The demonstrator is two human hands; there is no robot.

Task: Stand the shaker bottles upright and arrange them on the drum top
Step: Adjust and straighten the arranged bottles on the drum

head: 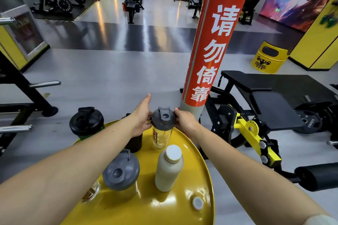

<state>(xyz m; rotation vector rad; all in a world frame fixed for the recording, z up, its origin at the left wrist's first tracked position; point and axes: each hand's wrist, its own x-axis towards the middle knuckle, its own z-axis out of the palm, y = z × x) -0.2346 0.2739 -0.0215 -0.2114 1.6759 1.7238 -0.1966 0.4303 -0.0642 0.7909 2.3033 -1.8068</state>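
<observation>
On glossy yellow drum top (pixel 184 204), both hands (pixel 141 117) (pixel 184 121) hold clear grey-lidded shaker (pixel 161 130).

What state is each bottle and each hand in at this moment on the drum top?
Clear shaker with grey lid: upright, lid on, flip cap open, held by both hands.
Near grey-lidded shaker: upright, lid on.
Black-lidded shaker: upright, at the far left rim.
Dark bottle: upright, mostly hidden by the left arm.
Cream bottle: upright, capped.
Left hand: on the clear shaker's lid.
Right hand: on the same lid.
</observation>
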